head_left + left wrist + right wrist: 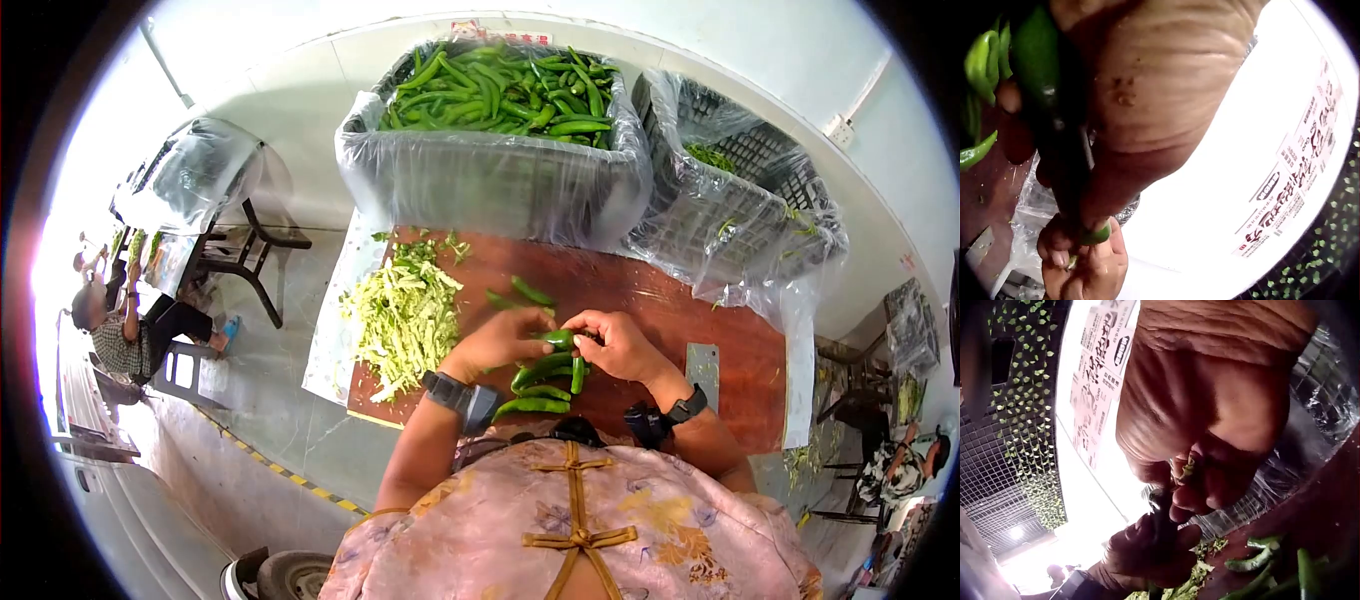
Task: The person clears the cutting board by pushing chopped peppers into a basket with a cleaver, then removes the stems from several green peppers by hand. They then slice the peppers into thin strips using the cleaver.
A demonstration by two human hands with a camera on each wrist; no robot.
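Observation:
Over the table's front half, my left hand grips a green pepper. In the left wrist view the pepper runs down along the palm, its pale cut end beside the thumb. My right hand meets that end with curled fingers. Between its thumb and fingers, the right wrist view shows a small yellow-green pepper bit, partly hidden. Several loose green peppers lie on the board under and in front of the hands. Left of them is a heap of pale yellow-green scraps.
A lined crate full of green peppers stands behind the reddish-brown board. Beside it, another lined crate holds a few green bits. A flat grey metal piece lies at right. Another person sits at far left.

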